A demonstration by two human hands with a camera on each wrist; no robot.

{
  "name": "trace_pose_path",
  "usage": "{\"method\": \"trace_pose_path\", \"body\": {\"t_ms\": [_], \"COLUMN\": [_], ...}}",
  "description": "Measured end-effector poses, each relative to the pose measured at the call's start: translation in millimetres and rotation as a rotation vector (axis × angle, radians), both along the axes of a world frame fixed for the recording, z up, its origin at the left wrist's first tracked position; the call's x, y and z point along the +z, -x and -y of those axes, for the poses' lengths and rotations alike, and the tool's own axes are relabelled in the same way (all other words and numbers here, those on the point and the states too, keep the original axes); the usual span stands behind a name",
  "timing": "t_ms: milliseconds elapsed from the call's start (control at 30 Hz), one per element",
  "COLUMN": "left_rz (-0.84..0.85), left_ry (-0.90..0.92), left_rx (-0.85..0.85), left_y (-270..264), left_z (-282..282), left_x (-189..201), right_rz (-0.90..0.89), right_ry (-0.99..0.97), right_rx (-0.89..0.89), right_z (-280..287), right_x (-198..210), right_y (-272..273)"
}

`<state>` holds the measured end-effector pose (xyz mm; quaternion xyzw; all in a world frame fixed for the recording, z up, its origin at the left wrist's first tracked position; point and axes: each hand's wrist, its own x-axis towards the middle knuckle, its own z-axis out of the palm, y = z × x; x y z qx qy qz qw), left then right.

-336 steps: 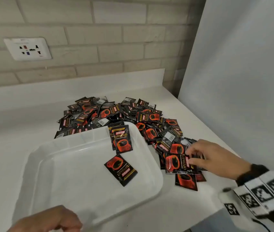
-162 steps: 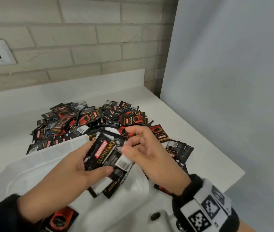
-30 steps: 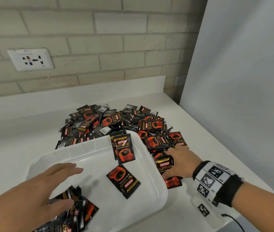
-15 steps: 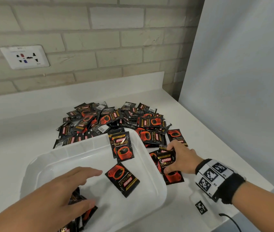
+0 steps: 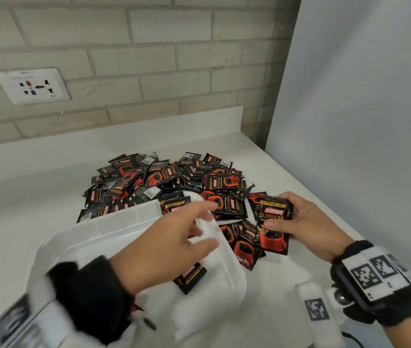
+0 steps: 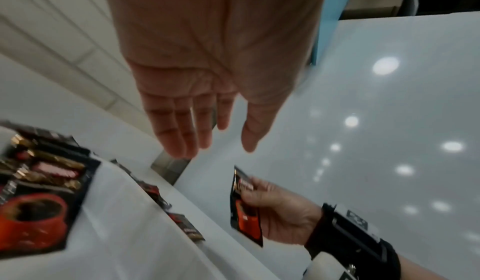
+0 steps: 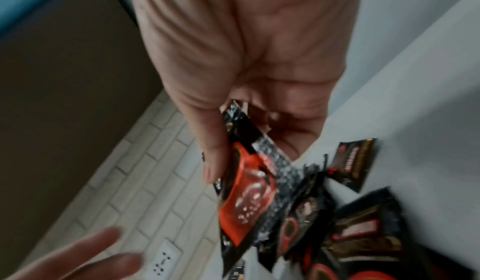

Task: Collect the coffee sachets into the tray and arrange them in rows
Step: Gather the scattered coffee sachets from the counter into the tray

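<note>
One sachet in the right hand reads "KOPIKO SUPREMO".

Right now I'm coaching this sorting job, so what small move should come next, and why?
Probably pass the held sachets from the right hand to the open left hand, which reaches toward them over the tray. The right hand already grips them beside the tray's right rim, and many sachets in the pile wait on the counter.

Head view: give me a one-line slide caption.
Right hand grips sachets beside the tray; open left hand reaches toward them above it.
</note>
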<state>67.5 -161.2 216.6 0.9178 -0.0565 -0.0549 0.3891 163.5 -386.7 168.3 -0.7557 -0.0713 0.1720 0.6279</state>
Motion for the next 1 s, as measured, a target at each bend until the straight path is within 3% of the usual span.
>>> {"method": "trace_pose_path", "body": {"t_ms": [200, 400, 500, 733, 1000], "left_rz": [-0.078, -0.104, -0.106, -0.125, -0.082], "left_ry": [-0.069, -0.099, -0.13, -0.072, 0.231], "left_rx": [-0.013, -0.056, -0.078, -0.049, 0.027], "left_y": [-39, -37, -31, -28, -41], "left_z": [33, 26, 19, 10, 22], "left_x": [-8, -17, -22, -28, -24], "right_rz": [0.127, 0.203, 0.204, 0.189, 0.193], "right_ry": [0.081, 0.748, 0.931, 0.672, 0.239], "right_rx": [0.048, 0.296, 0.351, 0.244, 0.216], "right_z": [-10, -23, -28, -19, -23], "right_x": [9, -43, -53, -32, 40], "right_y": [4, -14, -18, -24, -11]}}
